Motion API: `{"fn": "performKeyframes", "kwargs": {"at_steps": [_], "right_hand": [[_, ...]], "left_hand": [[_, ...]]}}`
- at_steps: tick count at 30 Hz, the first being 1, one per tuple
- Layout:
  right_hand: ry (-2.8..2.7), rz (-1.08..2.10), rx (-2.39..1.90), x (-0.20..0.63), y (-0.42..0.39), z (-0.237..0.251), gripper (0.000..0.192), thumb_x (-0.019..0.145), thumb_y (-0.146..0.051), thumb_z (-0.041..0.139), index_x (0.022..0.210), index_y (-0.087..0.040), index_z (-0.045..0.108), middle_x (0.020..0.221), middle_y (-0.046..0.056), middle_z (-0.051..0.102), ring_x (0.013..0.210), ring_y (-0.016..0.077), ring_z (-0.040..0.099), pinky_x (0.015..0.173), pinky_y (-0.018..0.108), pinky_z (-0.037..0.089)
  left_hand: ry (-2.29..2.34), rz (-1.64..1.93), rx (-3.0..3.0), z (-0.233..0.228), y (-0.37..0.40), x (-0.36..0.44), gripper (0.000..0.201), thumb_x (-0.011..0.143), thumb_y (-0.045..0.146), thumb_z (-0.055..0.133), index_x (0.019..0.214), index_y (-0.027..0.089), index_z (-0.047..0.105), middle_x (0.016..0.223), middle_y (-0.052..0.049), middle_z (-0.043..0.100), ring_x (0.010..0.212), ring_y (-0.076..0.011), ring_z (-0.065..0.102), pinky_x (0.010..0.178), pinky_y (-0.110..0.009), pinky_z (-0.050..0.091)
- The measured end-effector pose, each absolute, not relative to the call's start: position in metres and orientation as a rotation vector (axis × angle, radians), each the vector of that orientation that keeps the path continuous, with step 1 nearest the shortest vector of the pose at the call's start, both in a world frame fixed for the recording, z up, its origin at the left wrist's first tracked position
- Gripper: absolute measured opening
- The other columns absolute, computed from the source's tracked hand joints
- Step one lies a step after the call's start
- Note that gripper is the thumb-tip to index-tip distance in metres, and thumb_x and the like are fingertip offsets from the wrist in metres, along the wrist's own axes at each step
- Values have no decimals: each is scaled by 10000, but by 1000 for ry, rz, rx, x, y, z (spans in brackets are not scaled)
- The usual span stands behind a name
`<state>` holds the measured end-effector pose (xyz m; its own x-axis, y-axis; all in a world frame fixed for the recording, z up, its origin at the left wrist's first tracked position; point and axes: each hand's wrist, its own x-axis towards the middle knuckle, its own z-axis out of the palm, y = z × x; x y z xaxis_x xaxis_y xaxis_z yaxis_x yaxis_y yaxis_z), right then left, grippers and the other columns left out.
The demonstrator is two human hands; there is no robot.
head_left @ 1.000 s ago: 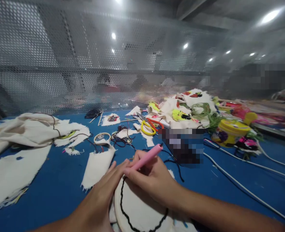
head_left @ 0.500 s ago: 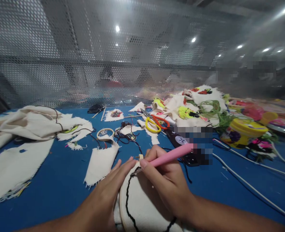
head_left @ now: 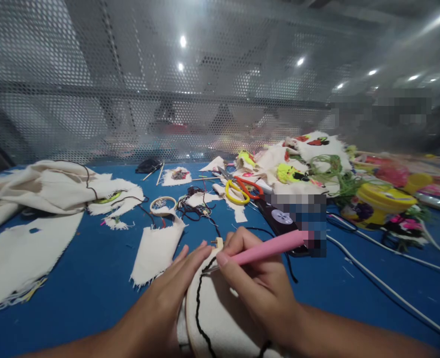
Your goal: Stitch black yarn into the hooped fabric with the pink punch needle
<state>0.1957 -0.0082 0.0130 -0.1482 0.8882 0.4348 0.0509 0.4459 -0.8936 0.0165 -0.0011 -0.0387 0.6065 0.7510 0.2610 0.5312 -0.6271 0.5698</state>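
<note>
While pinched: pink punch needle (head_left: 268,247) within right grip (head_left: 259,281).

Head view, near, apparently forward-down.

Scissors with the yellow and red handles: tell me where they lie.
The scissors lie on the blue table, centre-right in the head view, left of the fabric pile.

Blue table (head_left: 74,298) w/ perforated metal screen (head_left: 130,99) standing behind it. Ceiling lights (head_left: 183,41) glare thru the holes. Far right bkgd too blurred to tell.
</note>
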Motion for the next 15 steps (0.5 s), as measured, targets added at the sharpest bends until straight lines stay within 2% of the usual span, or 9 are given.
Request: {"fn": "performKeyframes", "kwargs": {"at_steps": [8, 15], "right_hand": [[-1963, 837, -844, 197, -9, 12, 123, 861, -220, 499, 742, -195, 481, 751, 13, 553, 720, 127, 498, 658, 264, 405], [-2040, 719, -920, 195, -8, 12, 100, 848, -204, 504, 750, -193, 486, 752, 9, 542, 716, 127, 495, 669, 268, 395]], "left_hand": [[1038, 759, 2396, -36, -4, 17, 1018, 539, 456, 702, 1442, 248, 282, 1392, -78, 494, 1239, -337, 485, 1101, -475, 297], [1040, 780, 2352, -37, -3, 18, 1075, 513, 478, 709, 1456, 251, 247, 1345, -85, 540, 1208, -354, 510, 1065, -497, 346]]}}
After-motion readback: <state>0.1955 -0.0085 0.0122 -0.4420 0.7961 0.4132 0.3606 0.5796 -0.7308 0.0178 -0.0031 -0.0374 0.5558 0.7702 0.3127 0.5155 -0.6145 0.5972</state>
